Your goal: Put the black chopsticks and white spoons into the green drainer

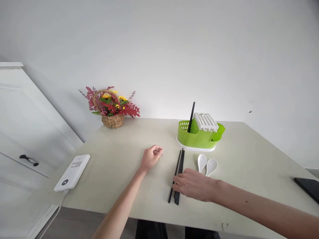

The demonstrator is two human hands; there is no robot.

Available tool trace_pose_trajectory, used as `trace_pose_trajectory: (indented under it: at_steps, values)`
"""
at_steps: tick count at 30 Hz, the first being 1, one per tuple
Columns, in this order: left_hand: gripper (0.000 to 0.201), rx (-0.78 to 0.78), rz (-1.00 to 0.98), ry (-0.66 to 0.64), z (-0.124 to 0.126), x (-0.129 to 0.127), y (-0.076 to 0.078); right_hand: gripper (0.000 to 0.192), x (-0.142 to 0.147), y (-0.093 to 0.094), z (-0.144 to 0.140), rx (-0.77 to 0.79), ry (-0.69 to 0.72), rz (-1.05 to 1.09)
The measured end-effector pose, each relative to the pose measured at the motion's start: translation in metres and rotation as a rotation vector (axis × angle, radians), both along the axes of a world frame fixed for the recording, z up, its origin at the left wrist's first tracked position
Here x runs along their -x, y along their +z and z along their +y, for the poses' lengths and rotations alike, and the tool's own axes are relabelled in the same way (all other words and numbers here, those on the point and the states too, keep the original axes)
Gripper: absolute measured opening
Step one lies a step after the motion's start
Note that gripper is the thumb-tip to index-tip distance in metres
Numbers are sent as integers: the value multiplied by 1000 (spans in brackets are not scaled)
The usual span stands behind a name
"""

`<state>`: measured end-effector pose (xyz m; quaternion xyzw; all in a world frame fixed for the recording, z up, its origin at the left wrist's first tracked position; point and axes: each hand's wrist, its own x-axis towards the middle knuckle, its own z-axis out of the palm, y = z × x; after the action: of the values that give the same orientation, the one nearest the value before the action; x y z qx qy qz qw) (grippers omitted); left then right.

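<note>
My right hand lies palm down on the pale grey-beige tabletop, its fingertips resting on a loose bundle of long black chopsticks that lie flat, pointing toward a lime-green plastic cutlery drainer on a white base. The fingers look drawn together over the sticks, though I cannot tell from this angle whether they have actually closed around any. My left hand rests on the table to the left of the chopsticks, well apart from them, curled into a loose, empty fist. The drainer stands just beyond the far tips of the chopsticks, with one more black chopstick upright inside it and a white slotted insert tilted across its top. Two white ceramic soup spoons lie side by side in front of the drainer, just right of the bundle. Far left of the drainer, against the wall, sits a woven basket of red and yellow artificial flowers. A white power bank with a cable lies near the table's left edge, and a dark flat device lies at the right edge.
</note>
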<state>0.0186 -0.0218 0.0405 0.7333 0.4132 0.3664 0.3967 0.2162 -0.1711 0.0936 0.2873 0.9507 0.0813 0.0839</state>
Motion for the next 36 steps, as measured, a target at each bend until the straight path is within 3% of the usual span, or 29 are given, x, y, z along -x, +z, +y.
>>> trace_pose_trajectory:
  at_steps: [16,25,36]
  values:
    - [29,-1,-16,-5,0,0,-1,13,8,2,8,33,13,-60]
    - [30,-11,-19,-12,3,1,-7,17,8,3,5,-45,77,-71]
    - [34,-18,-19,-16,0,1,-2,16,3,9,-5,-121,154,18]
